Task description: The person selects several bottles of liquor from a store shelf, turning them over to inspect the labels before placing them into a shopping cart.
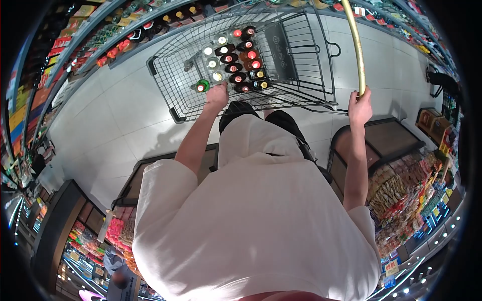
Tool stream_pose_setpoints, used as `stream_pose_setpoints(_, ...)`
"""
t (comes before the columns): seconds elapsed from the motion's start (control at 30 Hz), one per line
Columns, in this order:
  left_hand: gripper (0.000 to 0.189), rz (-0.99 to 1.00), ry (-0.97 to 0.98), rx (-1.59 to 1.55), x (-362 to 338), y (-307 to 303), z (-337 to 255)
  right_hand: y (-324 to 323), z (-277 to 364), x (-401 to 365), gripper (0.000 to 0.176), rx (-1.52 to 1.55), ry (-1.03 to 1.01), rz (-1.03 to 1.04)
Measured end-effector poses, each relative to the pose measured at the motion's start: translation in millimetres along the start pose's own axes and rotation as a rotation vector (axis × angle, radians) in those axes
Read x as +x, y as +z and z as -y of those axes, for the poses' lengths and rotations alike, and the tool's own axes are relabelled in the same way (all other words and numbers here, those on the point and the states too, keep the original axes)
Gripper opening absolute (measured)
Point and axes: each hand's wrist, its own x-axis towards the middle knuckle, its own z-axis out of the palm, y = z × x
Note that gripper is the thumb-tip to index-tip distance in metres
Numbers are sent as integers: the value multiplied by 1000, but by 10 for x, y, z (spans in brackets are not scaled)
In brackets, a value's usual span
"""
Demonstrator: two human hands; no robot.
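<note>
A wire shopping cart [165, 95] stands in front of me, with several upright bottles grouped in its basket. Dark bottles [231, 58] with red or yellow caps fill the right part of the group. Clear bottles [212, 63] with pale caps line its left side. A green bottle [202, 86] stands apart at the near left. My left hand [217, 98] reaches over the cart's near side, fingers curled, close beside the nearest clear bottle and the green one; what its fingers hold is hidden. My right hand [360, 106] is wrapped around the end of the yellow cart handle [355, 45].
Shelves of bottles [186, 14] run along the far side of the aisle. Behind me are display stands with packaged snacks [401, 193]. Pale floor tiles [110, 110] lie around the cart. Another person [114, 261] is at the lower left.
</note>
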Motion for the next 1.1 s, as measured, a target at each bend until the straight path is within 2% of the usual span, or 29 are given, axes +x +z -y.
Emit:
stream_pose_setpoints(0.2,31,14,37,90,22,93,61,-10,-19,2,44,-5,-4,12)
stream_pose_setpoints(0.3,28,-19,123,104,-11,139,112,-9,-3,-4,43,-8,-2,20)
stream_pose_setpoints(0.4,35,11,69,-12,-94,-14,-4,-18,0,5,43,-11,-6,13)
stream_pose_setpoints(0.47,41,-145,-47,-200,-74,87,-15,-13,-1,7,42,-10,-8,8)
stream_pose_setpoints(0.6,47,-165,-181,-404,94,259,77,-7,-3,0,42,-7,-15,-9)
stream_pose_setpoints(0.67,52,-187,-297,-649,122,322,105,-14,3,3,41,-8,-27,-22)
stream_pose_setpoints(0.77,56,-259,-338,-747,135,445,93,-69,38,12,45,-23,19,60)
stream_pose_setpoints(0.87,57,-264,-346,-727,139,530,97,-194,197,-12,56,-46,-69,24)
stream_pose_setpoints(0.93,57,-245,-367,-768,119,545,90,-275,438,-78,66,-51,-368,-292)
stream_pose_setpoints(0.97,58,-218,-377,-790,87,539,118,-331,691,-113,67,92,-420,-250)
stream_pose_setpoints(1.0,58,-220,-392,-796,41,556,148,-328,994,-166,59,277,-384,-157)
stream_pose_setpoints(1.03,58,-204,-378,-786,28,562,146,-241,1255,-223,52,471,-396,-28)
stream_pose_setpoints(1.1,60,-192,-342,-792,1,506,111,-59,1883,-334,45,609,-465,337)
